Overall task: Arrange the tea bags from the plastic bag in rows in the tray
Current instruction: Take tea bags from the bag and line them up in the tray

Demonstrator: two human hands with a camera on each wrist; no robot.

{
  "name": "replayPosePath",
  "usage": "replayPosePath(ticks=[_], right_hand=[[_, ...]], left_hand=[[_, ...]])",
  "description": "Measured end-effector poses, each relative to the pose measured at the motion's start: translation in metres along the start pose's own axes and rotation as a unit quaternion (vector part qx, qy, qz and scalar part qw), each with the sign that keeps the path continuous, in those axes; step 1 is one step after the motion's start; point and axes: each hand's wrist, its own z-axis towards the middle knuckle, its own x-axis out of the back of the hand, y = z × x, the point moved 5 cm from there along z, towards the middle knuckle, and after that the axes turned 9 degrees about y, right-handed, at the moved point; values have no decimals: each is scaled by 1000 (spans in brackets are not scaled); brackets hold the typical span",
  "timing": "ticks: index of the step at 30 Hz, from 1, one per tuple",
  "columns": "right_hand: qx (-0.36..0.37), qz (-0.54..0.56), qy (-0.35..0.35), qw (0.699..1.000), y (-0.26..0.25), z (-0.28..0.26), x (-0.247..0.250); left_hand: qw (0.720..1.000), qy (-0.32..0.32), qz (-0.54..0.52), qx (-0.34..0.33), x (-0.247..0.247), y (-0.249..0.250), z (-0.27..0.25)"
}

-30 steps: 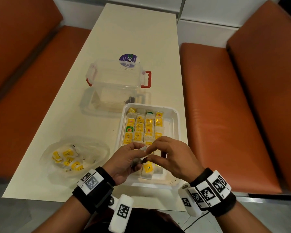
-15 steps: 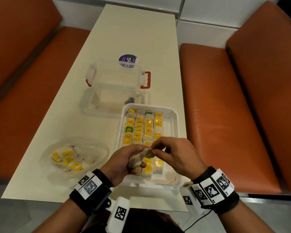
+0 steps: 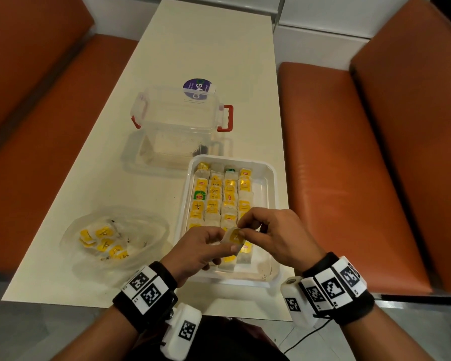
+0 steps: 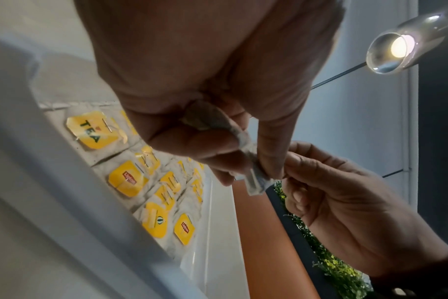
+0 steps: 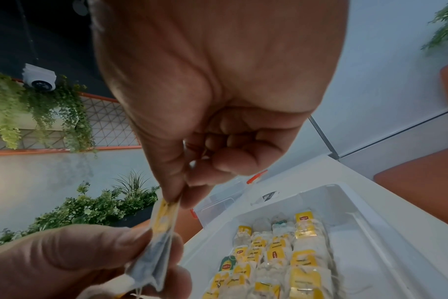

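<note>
1. The left hand (image 3: 202,250) held one tea bag (image 3: 233,237) between its thumb and fingers, just above the near end of the white tray (image 3: 270,178).
2. The right hand (image 3: 276,235) pinched the top of that same tea bag, at its yellow tag, with thumb and finger. The other fingers were curled in.
3. The tray already had rows of tea bags (image 3: 221,194) lying side by side. The near end had some room left.
4. More tea bags waited in the plastic bag (image 3: 151,225) on the table (image 3: 193,48), to the left of the tray.
5. The paper was thin. If both hands pulled too hard, I think it could tear and spill tea.
6. The tag could pull off its string too.
7. If the bag dropped crooked, it could land on its neighbours and mess up the row.
</note>
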Motion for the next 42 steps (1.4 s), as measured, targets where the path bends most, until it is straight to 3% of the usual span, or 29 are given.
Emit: replayPosePath(ticks=[9, 16, 22, 28, 42], right_hand=[[-31, -55, -8, 998, 28, -2, 0], [-101, -141, -197, 965, 37, -12, -35], [-104, -215, -163, 957, 44, -2, -52], [-129, -227, -134, 956, 48, 5, -52], [-110, -244, -102, 958, 46, 6, -53]], left_hand=[[994, 68, -68, 48, 18, -7, -1], [985, 77, -132, 76, 29, -11, -6], [986, 64, -136, 74, 30, -12, -7], [985, 66, -144, 67, 34, -14, -7], [986, 52, -146, 57, 34, -11, -7]])
